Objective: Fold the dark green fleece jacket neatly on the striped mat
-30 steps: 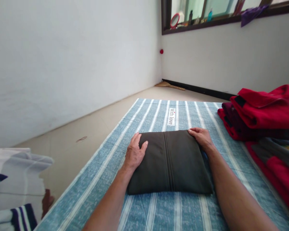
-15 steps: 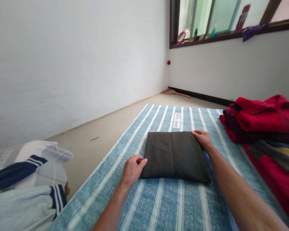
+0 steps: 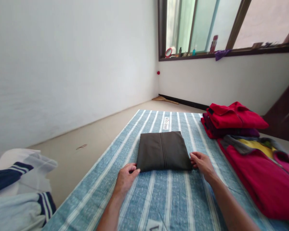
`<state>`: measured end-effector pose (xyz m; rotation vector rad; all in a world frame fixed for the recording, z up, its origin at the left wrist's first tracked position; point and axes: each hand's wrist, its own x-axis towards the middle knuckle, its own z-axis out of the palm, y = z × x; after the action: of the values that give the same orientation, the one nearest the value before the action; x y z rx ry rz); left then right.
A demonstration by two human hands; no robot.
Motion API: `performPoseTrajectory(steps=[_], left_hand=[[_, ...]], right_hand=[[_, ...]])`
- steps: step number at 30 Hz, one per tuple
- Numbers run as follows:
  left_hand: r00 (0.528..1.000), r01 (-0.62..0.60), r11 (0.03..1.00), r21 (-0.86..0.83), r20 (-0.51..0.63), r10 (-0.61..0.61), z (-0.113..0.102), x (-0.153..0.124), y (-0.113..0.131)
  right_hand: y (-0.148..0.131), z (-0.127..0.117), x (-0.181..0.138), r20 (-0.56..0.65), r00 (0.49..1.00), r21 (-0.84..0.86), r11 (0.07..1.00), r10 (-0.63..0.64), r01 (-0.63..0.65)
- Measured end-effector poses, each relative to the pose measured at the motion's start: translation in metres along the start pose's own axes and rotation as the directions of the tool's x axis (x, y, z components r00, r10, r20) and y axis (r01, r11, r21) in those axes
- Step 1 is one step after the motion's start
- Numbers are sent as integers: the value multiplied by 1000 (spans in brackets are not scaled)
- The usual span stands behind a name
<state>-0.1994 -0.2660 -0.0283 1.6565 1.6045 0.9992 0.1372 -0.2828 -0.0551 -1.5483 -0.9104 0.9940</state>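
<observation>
1. Folded dark olive fabric garment point(image 3: 162, 150), roughly rectangular, lies flat mid-scene on blue-and-white striped sheet point(image 3: 174, 200).
2. Left hand point(image 3: 125, 179): fingers nearly closed, thumb and forefinger pinching garment's near left corner.
3. Right hand point(image 3: 203, 164): fingers curled, little gap, at near right edge; cannot tell whether gripping.
4. Scene right: folded bright red jacket point(image 3: 239, 117) far, crimson grey-collared garment point(image 3: 260, 176) nearer.

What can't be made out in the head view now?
Head view:
Left hand: whether it pinches the dark garment, hidden by its own curl.
The dark garment's underside: hidden by its top.
Near label: cut off by the bottom edge.
Pink jacket: cut off by the right edge.
Red bottle: lettering, if any, too small.
</observation>
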Motion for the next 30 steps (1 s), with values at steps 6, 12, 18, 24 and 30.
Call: performPoseTrajectory(steps=[6,12,18,24,30], left_hand=[[999,39,997,-66,-1,-39,0,-7,1],[997,70,982,-176,23,-67,1,-9,3],[987,163,910,-381,66,-149,4,-7,6],[982,184,883,-431,47,-182,6,-6,4],[989,131,954,-270,100,-108,-1,-8,4]], right_hand=[[4,-1,-15,72,994,-208,974,-78,92],[9,-1,-12,76,979,-401,893,-192,206],[15,0,-8,30,982,-397,899,-186,183],[15,1,-7,15,986,-338,927,-165,160],[12,-2,-8,62,987,-307,939,-145,157]])
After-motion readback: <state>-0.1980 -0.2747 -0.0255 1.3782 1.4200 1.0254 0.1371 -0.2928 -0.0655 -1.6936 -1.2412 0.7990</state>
